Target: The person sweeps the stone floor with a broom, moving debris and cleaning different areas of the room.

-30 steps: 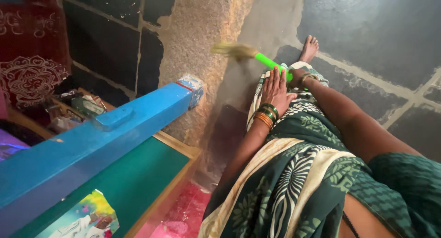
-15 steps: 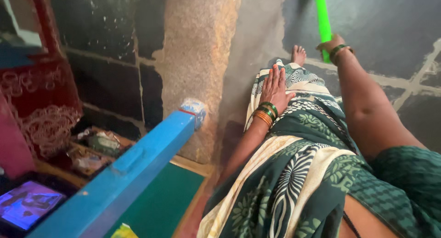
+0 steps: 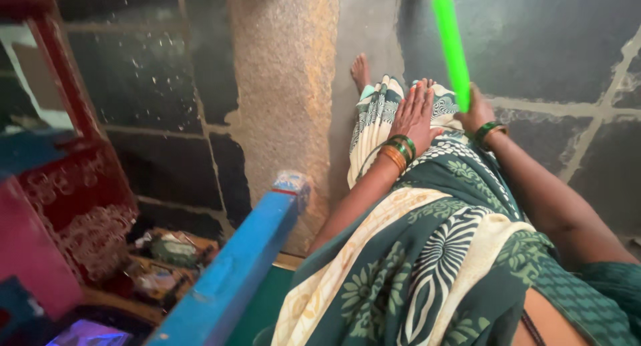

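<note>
The broom handle (image 3: 451,49) in my right hand (image 3: 475,112) looks like smooth, glossy green plastic. Under my left hand (image 3: 414,112) the sari (image 3: 427,252) is soft, matt printed cloth. My bangles (image 3: 398,151) shine like glass or metal. The floor (image 3: 547,46) is dark, rough-cut stone; the pillar (image 3: 284,92) coarse, grainy granite. The blue beam (image 3: 230,279) looks like painted wood.

Garment: dark green sari (image 3: 461,252) printed with cream leaf and flower patterns, with a broad cream border band.
Blouse: green sleeve (image 3: 611,292) with a fine woven check.
Left hand (image 3: 414,112): orange and green bangles (image 3: 398,151) at the wrist.
Right hand (image 3: 475,112): one green bangle (image 3: 489,128).
Foot (image 3: 360,71): bare.
</note>
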